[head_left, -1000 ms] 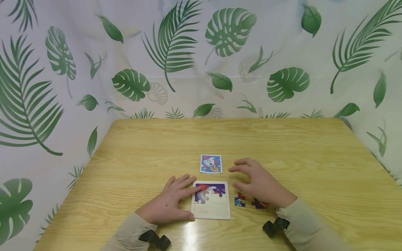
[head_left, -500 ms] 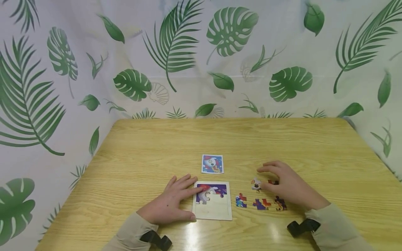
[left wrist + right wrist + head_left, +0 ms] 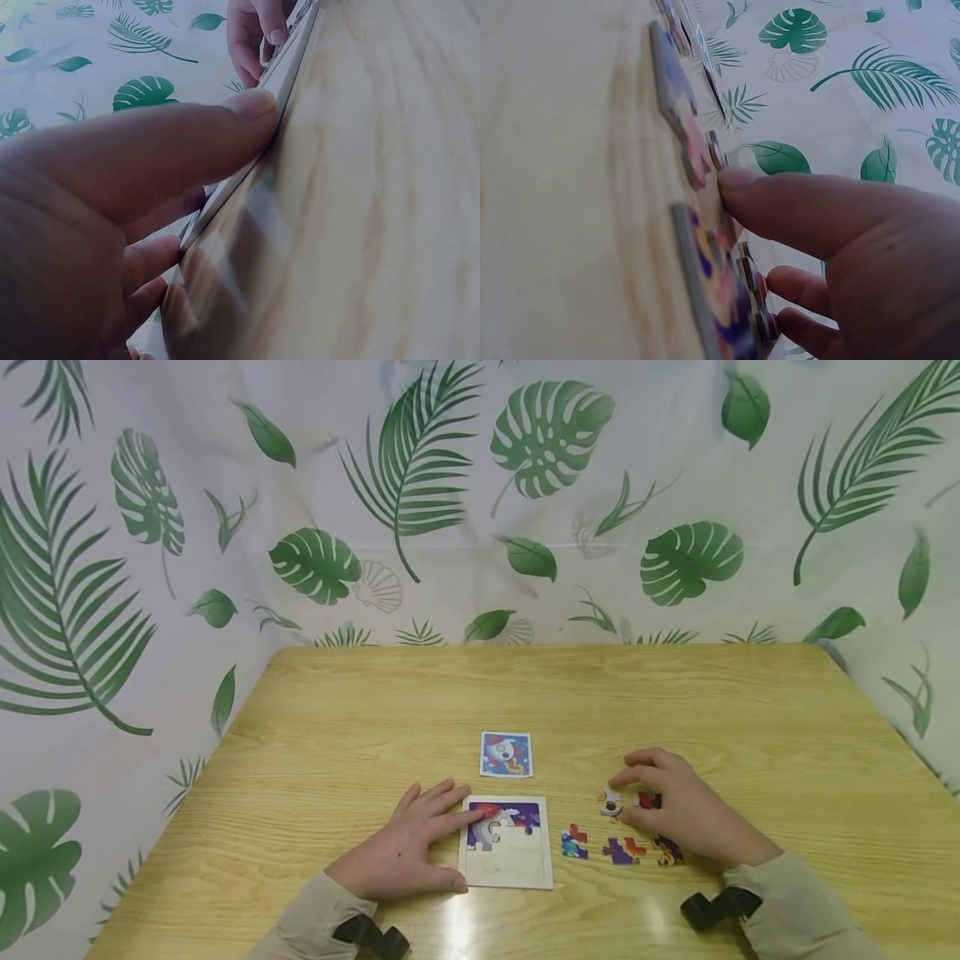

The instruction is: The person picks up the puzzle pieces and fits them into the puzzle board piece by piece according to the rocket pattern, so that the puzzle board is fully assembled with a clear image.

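A small wooden puzzle tray (image 3: 507, 862) lies near the table's front edge, with a few pieces fitted along its top. My left hand (image 3: 408, 852) lies flat beside it, its fingers straight, the fingertips on the tray's left edge and the thumb (image 3: 187, 142) against the tray's rim (image 3: 289, 64). My right hand (image 3: 686, 814) is to the right of the tray, its thumb (image 3: 795, 202) and curled fingers pinching a white puzzle piece (image 3: 611, 802) that lies on the table. A red piece (image 3: 647, 799) lies under that hand.
A small picture card (image 3: 506, 754) lies just behind the tray. Loose coloured pieces (image 3: 573, 842) (image 3: 622, 849) (image 3: 667, 852) sit in a row between the tray and my right wrist. A leaf-print curtain (image 3: 480, 493) surrounds the wooden table (image 3: 525, 693).
My right hand has moved right, away from the tray, uncovering the loose pieces, and has settled on the white piece. My left hand has stayed on the tray.
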{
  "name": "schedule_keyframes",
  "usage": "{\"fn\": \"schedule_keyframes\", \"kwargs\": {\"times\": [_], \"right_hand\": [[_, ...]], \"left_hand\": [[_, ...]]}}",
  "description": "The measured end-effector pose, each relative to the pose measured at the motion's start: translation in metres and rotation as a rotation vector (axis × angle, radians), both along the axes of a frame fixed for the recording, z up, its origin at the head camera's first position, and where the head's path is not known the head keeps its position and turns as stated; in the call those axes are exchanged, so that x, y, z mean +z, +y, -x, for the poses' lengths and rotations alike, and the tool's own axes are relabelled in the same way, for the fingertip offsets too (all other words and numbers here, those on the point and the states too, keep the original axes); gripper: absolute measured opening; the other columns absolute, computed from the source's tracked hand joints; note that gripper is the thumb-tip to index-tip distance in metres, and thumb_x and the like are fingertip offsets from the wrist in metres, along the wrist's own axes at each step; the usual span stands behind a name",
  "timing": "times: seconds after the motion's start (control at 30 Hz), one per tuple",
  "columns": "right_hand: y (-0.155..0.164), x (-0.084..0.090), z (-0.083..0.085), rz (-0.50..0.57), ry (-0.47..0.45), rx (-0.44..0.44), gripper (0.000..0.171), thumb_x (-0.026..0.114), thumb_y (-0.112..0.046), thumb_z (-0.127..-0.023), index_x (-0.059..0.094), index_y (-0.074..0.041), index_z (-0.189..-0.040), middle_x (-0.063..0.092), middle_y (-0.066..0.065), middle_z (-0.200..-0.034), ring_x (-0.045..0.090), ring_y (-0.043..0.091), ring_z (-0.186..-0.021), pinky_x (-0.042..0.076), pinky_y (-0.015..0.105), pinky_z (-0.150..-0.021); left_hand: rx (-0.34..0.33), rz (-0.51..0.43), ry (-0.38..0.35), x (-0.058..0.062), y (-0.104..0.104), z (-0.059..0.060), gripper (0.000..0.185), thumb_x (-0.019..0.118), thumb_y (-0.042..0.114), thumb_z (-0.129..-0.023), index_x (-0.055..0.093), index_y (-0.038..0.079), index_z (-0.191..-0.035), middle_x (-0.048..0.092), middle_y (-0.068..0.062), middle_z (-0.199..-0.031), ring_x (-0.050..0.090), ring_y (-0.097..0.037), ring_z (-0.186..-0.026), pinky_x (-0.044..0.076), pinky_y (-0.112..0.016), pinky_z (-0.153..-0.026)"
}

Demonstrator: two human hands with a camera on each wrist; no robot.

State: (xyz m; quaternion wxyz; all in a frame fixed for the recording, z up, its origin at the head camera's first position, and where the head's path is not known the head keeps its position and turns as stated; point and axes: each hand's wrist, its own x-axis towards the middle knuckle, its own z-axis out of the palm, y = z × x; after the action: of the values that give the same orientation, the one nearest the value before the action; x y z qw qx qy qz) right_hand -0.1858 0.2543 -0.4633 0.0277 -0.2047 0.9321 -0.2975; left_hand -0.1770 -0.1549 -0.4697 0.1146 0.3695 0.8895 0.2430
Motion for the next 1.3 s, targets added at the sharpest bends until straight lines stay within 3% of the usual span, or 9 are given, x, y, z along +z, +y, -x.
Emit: {"fn": "schedule_keyframes", "kwargs": {"times": [0.3, 0.77, 1.03, 1.3], "right_hand": [[-0.005, 0.002, -0.001, -0.004, 0.019, -0.026, 0.014, 0.078, -0.028, -0.091, 0.074, -0.026, -0.104, 0.048, 0.018, -0.145, 0.038, 0.046, -0.133, 0.042, 0.064, -0.099], [-0.012, -0.001, 0.000, -0.030, 0.057, -0.061, 0.009, 0.078, -0.030, -0.090, 0.072, -0.027, -0.096, 0.054, 0.015, -0.140, 0.044, 0.043, -0.130, 0.042, 0.063, -0.100], [-0.038, 0.002, -0.002, 0.024, 0.034, -0.036, 0.012, 0.078, -0.036, -0.089, 0.071, -0.029, -0.096, 0.055, 0.010, -0.137, 0.045, 0.039, -0.130, 0.039, 0.062, -0.104], [-0.079, 0.001, -0.006, 0.060, 0.051, 0.048, 0.014, 0.080, -0.036, -0.088, 0.069, -0.031, -0.095, 0.060, 0.004, -0.131, 0.052, 0.031, -0.125, 0.041, 0.056, -0.106]], "left_hand": [[-0.002, 0.000, 0.001, 0.000, 0.001, -0.001, 0.087, 0.072, 0.061, -0.084, 0.033, 0.039, -0.159, 0.021, 0.000, -0.167, 0.006, -0.022, -0.155, -0.003, -0.058, -0.119], [-0.006, -0.015, 0.017, 0.000, 0.003, -0.001, 0.086, 0.075, 0.060, -0.082, 0.039, 0.038, -0.157, 0.018, -0.001, -0.168, 0.007, -0.024, -0.155, -0.002, -0.059, -0.119], [-0.014, -0.005, 0.026, -0.001, 0.003, -0.001, 0.083, 0.073, 0.062, -0.083, 0.040, 0.040, -0.156, 0.019, 0.001, -0.168, 0.006, -0.024, -0.155, -0.003, -0.060, -0.119], [-0.012, 0.011, 0.044, -0.001, 0.002, -0.001, 0.082, 0.072, 0.062, -0.083, 0.042, 0.037, -0.155, 0.021, 0.000, -0.167, 0.008, -0.026, -0.155, -0.001, -0.061, -0.118]]}}
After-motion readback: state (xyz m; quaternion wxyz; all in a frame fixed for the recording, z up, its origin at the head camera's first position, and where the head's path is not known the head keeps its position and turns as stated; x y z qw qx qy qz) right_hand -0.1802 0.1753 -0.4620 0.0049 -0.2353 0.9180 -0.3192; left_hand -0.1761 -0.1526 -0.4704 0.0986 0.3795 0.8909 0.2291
